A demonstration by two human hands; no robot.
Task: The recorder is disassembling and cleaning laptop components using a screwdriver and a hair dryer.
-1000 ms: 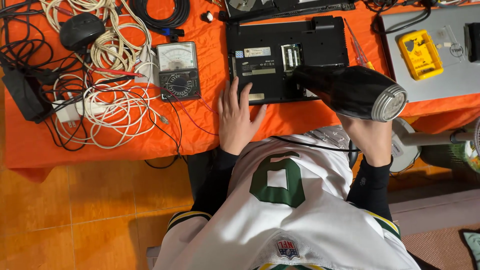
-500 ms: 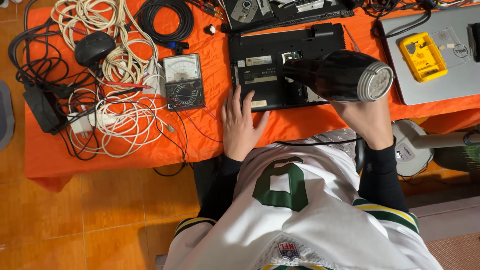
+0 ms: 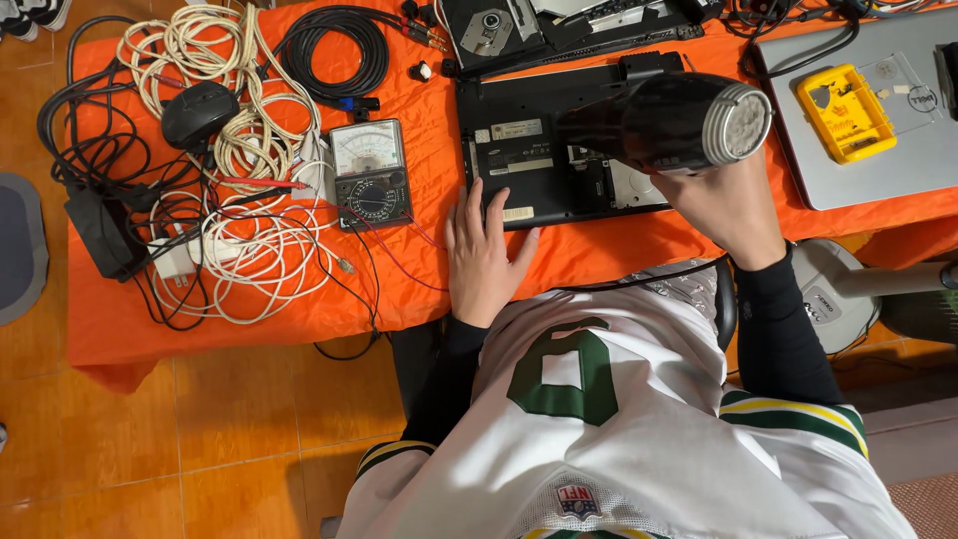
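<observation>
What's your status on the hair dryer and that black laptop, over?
Right hand grips black hair dryer above upturned black laptop. Left hand flat on laptop's near edge. Multimeter and cables lie left, apart.

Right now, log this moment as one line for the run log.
left hand: flat on orange cloth, fingertips touching black laptop base | right hand: holding black hair dryer above laptop base

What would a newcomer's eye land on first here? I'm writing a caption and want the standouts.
The black hair dryer in the right hand, held over the upturned black laptop on the orange table. The left hand rests at the laptop's near edge. Further left, white cables tangle around an analog multimeter.
</observation>
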